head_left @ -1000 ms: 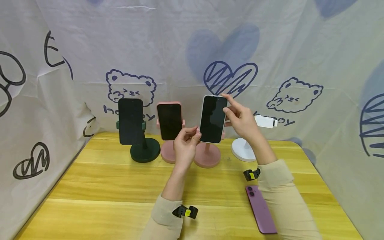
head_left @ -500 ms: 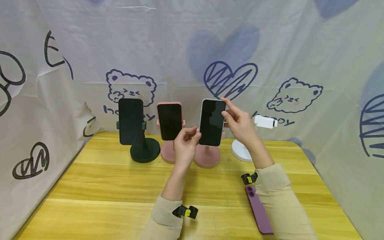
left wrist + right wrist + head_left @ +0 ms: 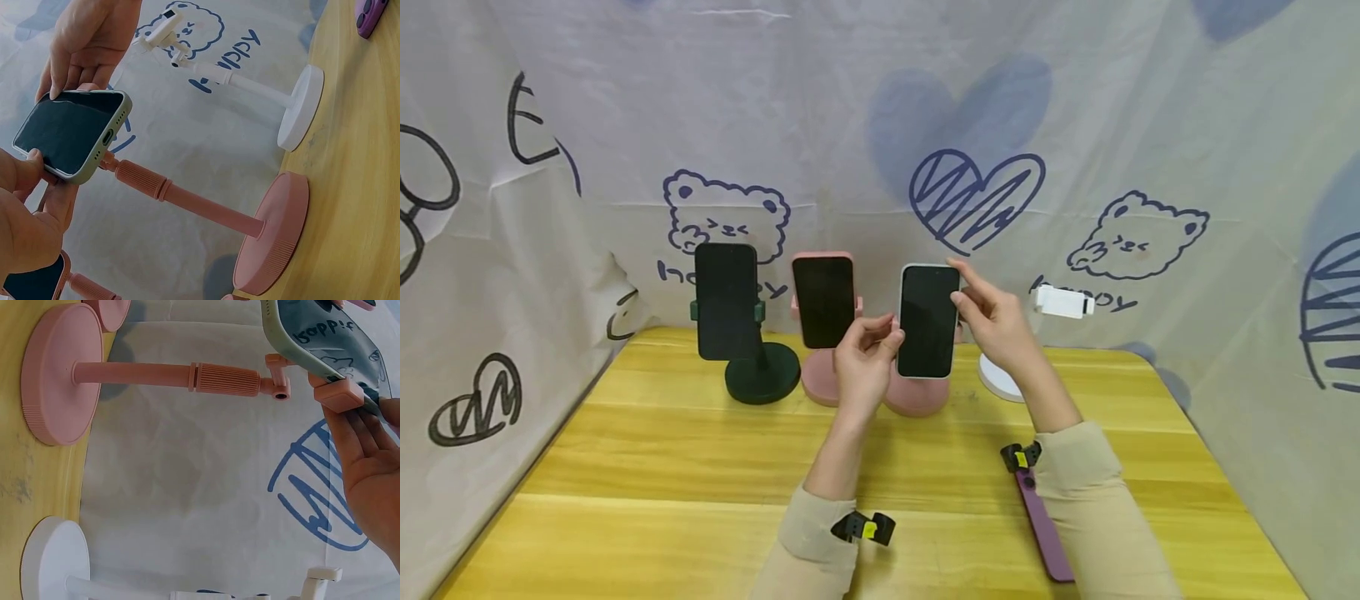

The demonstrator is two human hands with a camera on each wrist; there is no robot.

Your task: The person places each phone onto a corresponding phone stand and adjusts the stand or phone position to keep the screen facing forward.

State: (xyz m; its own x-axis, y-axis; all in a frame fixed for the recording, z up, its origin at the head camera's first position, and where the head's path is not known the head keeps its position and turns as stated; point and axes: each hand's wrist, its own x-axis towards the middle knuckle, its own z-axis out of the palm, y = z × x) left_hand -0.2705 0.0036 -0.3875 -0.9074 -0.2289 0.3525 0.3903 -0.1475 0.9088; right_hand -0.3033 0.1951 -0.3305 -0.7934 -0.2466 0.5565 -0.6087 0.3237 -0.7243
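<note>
A smartphone in a pale green case [image 3: 928, 321] stands upright, dark screen facing me, in front of the clamp of a pink phone stand [image 3: 215, 212]. My right hand [image 3: 1000, 325] grips its upper right edge, thumb at the front and fingers behind. My left hand [image 3: 867, 360] pinches at the left edge, where a bit of the pink clamp shows at the fingertips; the phone hides most of the clamp. In the right wrist view, one pink clamp arm [image 3: 339, 395] stands at the phone's edge beside the right fingers.
To the left, a dark green stand [image 3: 763, 373] and another pink stand [image 3: 820, 377] each hold a phone. A white stand [image 3: 1063, 302] without a phone is on the right. A purple phone [image 3: 1043, 529] lies partly under the right forearm. Behind hangs a printed cloth [image 3: 850, 125].
The pale green phone has slid downward in front of the pink stand, and my right hand has come down with it. My left hand has stayed in place.
</note>
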